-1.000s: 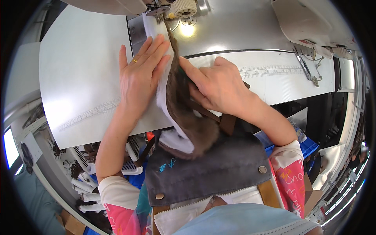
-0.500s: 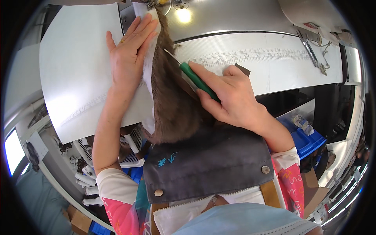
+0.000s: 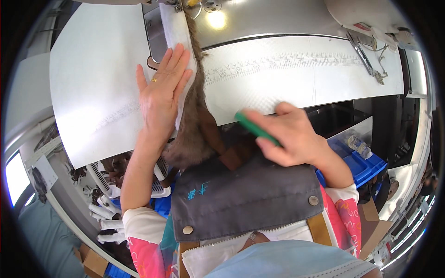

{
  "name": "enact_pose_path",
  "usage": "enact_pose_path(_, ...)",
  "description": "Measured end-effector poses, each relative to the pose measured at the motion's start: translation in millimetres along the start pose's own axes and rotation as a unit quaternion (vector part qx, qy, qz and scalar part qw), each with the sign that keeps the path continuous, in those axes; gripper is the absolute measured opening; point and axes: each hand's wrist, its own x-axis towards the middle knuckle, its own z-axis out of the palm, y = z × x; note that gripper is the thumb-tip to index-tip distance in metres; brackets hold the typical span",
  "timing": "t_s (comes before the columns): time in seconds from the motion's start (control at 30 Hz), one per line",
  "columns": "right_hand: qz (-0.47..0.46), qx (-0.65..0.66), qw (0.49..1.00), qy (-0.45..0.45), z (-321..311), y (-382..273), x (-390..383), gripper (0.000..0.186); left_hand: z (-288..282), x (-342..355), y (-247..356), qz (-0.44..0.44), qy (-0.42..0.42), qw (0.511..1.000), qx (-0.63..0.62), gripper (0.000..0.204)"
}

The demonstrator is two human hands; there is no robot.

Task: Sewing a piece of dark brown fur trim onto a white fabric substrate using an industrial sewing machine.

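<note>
A long piece of brown fur (image 3: 187,139), edged with a white strip (image 3: 175,28), runs from my lap up to the metal parts of a machine (image 3: 180,5) at the top. My left hand (image 3: 162,95) lies flat on the white strip, its fingers stretched out and pointing away from me. To the right of the fur, in the air over the table's near edge, my right hand (image 3: 294,136) is wrapped round a green-handled tool (image 3: 259,129). Motion blurs that tool, and its metal end cannot be made out.
The white tabletop (image 3: 278,88) carries printed ruler marks. Metal tweezers (image 3: 364,55) lie at its far right. A blue tray (image 3: 368,169) stands below on the right. White baskets (image 3: 99,178) with fur scraps sit below on the left. A dark apron (image 3: 250,199) covers my lap.
My right hand has pulled the green-handled tool away from the fur, down and to the right. The left hand has slid toward me along the strip. The fur now looks narrower.
</note>
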Motion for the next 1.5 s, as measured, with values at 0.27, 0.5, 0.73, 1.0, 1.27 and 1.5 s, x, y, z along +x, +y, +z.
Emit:
enact_pose_path(0.27,0.119,-0.198,0.955,0.185,44.3,3.3,80.0,0.046,2.8,0.8,8.3,0.004,0.02,1.0,-0.013,0.032)
enact_pose_path(0.5,0.113,-0.209,0.961,0.143,41.9,7.2,87.0,0.047,0.9,1.2,8.9,0.003,0.014,1.0,-0.02,0.031)
enact_pose_path(0.73,-0.007,-0.171,0.985,0.01,14.6,11.1,63.8,0.045,-4.8,5.6,7.8,0.025,0.01,1.0,0.009,0.029)
enact_pose_path(1.0,0.063,-0.221,0.964,0.13,10.5,19.3,53.3,0.042,-4.0,2.6,9.5,0.032,0.015,0.999,0.029,0.026)
enact_pose_path(1.27,0.108,-0.282,0.941,0.151,35.8,21.3,94.1,0.043,-3.0,3.5,8.0,0.028,0.01,0.999,0.016,0.027)
enact_pose_path(1.5,0.074,-0.248,0.959,0.115,29.6,25.0,94.4,0.046,-1.8,4.6,7.7,0.028,0.014,0.999,0.008,0.027)
